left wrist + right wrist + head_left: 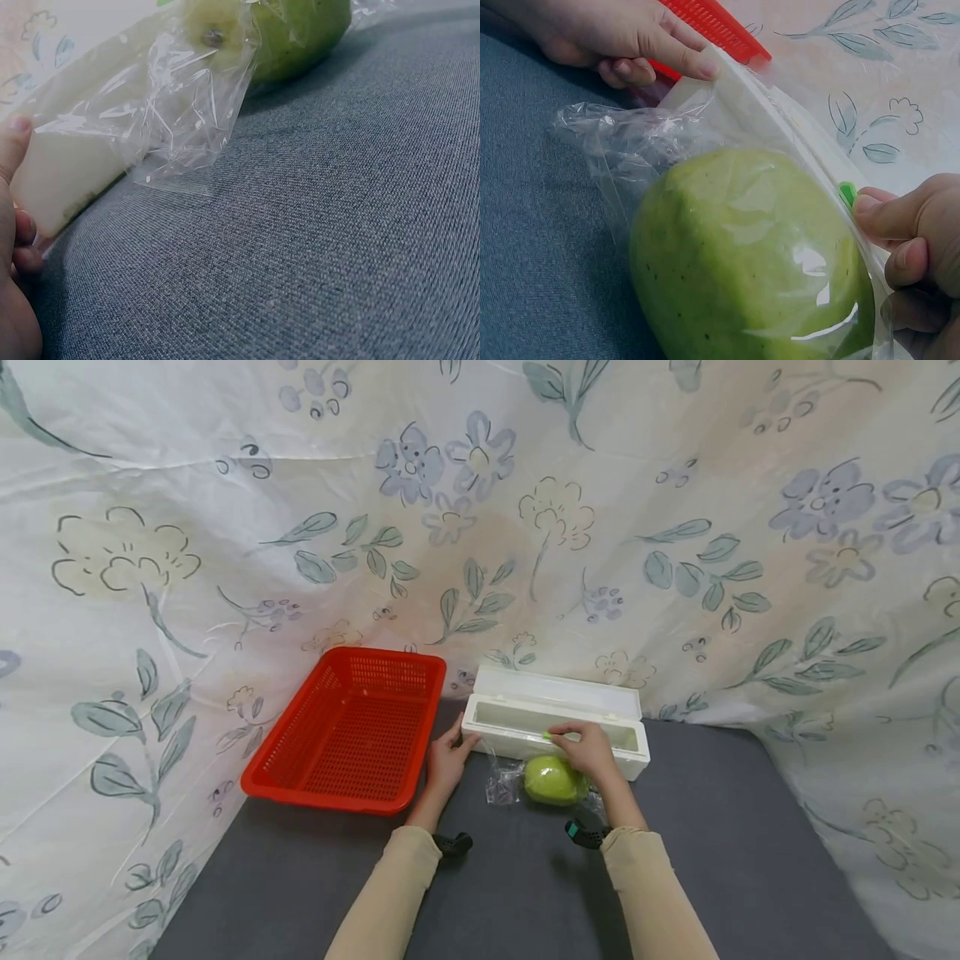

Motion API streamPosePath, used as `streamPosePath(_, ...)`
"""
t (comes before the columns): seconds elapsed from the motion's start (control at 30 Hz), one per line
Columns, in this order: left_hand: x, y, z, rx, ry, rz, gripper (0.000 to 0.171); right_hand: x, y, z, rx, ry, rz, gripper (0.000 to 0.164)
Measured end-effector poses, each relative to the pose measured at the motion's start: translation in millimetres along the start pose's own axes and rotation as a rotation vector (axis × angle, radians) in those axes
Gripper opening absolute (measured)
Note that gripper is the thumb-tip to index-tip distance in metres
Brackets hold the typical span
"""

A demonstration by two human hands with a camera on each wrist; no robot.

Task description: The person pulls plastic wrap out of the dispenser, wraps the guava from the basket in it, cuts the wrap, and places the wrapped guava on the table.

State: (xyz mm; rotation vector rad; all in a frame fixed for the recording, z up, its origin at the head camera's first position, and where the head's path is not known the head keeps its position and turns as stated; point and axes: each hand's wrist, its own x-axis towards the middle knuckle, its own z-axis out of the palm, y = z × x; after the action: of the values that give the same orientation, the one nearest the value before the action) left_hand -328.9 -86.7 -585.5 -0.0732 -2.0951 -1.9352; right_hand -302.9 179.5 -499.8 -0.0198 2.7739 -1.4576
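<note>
From the head view, the sleeved forearms lie nearest; beyond them the left hand [447, 763] rests with thumb and fingers against the left end of the white cling-film dispenser [555, 727], steadying it. The right hand [587, 750] pinches a small green slider tab [547, 737] on the dispenser's front edge. A green apple [556, 779], partly wrapped in clear film [504, 783], sits on the grey table [712, 827] just in front of the box. A red basket [348, 727] stands to the left.

The left wrist view shows loose film trailing from the apple onto the cloth.

The right wrist view shows film stretched from box to apple, the fingertips on the tab.

This looks like the cutting step: the slider likely needs drawing along the edge while the box is held firm.
</note>
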Motion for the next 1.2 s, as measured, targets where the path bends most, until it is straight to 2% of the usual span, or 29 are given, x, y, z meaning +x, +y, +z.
streamPosePath(0.37, -1.9, 1.0, 3.2, -0.006, -0.016, 0.015, 0.064, -2.5, 13.4, -7.5, -0.003, 0.029, -0.015, 0.022)
streamPosePath(0.63, -2.7, 2.0, 3.0, -0.003, -0.011, -0.009, 0.065, -10.2, 18.9, -16.0, -0.104, 0.081, -0.050, 0.022)
streamPosePath(0.87, -0.7, -0.2, -1.1, -0.005, 0.005, 0.025, 0.065, -14.6, 31.5, -29.2, -0.032, 0.090, 0.000, 0.025)
streamPosePath(1.07, -1.2, -0.6, -0.8, -0.002, -0.011, 0.022, 0.066, -22.0, 46.1, -43.2, -0.034, 0.119, 0.020, 0.025)
streamPosePath(1.2, -2.3, -1.4, 1.1, -0.006, 0.002, 0.025, 0.066, -25.0, 56.2, -51.8, -0.020, 0.107, 0.024, 0.028)
